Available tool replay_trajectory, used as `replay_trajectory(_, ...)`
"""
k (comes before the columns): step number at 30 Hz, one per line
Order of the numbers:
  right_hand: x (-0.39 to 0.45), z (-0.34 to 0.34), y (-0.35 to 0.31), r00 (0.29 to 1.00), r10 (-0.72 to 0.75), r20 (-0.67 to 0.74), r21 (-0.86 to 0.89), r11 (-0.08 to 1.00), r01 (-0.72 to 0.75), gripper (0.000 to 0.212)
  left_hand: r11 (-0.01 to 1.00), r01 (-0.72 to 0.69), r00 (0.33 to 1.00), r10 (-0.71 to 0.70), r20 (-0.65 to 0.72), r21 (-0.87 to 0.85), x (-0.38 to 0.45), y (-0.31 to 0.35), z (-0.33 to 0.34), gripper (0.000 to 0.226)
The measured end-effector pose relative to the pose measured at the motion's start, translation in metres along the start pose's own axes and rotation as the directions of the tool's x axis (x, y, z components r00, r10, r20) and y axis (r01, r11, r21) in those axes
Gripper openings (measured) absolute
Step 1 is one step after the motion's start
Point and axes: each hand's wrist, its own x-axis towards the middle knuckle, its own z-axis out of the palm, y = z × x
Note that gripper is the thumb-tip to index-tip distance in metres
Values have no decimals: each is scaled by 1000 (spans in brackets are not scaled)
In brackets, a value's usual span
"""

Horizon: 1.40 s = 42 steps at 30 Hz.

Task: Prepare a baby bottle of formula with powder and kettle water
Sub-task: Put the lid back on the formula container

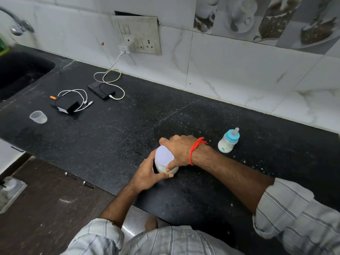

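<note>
A white formula jar (161,167) with a pale lilac lid (164,155) stands on the black counter (110,137) near its front edge. My left hand (150,174) grips the jar's body from the near side. My right hand (177,150) curls over the lid's far rim, thumb pressing down the jar's side. A baby bottle (228,141) with a blue collar and clear teat stands upright to the right, holding white liquid. A small clear cap (38,117) lies on its side far left. No kettle is in view.
A sink (20,70) and tap (17,24) sit at the far left. A black adapter (67,106), a black power bank (101,90) and white cables (110,78) lie at the back, below a wall socket (139,36). White powder specks dot the counter by the bottle.
</note>
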Motion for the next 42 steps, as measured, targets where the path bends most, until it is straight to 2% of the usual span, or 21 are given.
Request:
replay_trajectory(10,-2,2,4,999,-34,-19,-12,999,33,80,1000,-5,1000,5,-15,24,0,-1,0,105)
replay_trajectory(17,-3,7,3,999,-25,-39,-16,1000,25,79,1000,-16,997,17,-75,5,-4,3,1,102)
replay_trajectory(20,-7,12,2,997,21,-76,14,1000,-20,79,999,-35,996,36,-80,11,-7,6,3,99)
replay_trajectory(24,-12,22,-8,974,146,-175,76,988,-134,90,998,-58,993,60,-100,16,-11,9,5,97)
replay_trajectory(27,-11,23,-9,947,239,-213,26,971,-239,93,995,-87,991,91,-98,47,-11,12,4,93)
replay_trajectory(30,-16,17,4,934,273,-230,22,961,-276,91,994,-78,989,86,-118,72,-9,14,1,93)
replay_trajectory(32,-21,14,16,928,230,-292,71,973,-219,82,995,-74,986,83,-148,64,-6,17,-3,95)
replay_trajectory(34,-26,11,27,955,94,-281,144,988,-55,70,996,-75,985,81,-150,49,-2,21,-6,97)
replay_trajectory(35,-28,8,32,975,6,-223,167,986,32,72,996,-75,986,80,-144,41,-1,24,-8,97)
replay_trajectory(37,-32,1,40,982,-122,-146,160,976,145,93,995,-88,988,93,-126,49,2,29,-10,98)
replay_trajectory(39,-37,-6,44,978,-177,-108,157,969,192,97,992,-109,989,115,-93,63,4,37,-10,97)
replay_trajectory(42,-42,-10,40,981,-129,-142,110,983,146,74,985,-141,989,144,-22,98,5,45,-9,99)
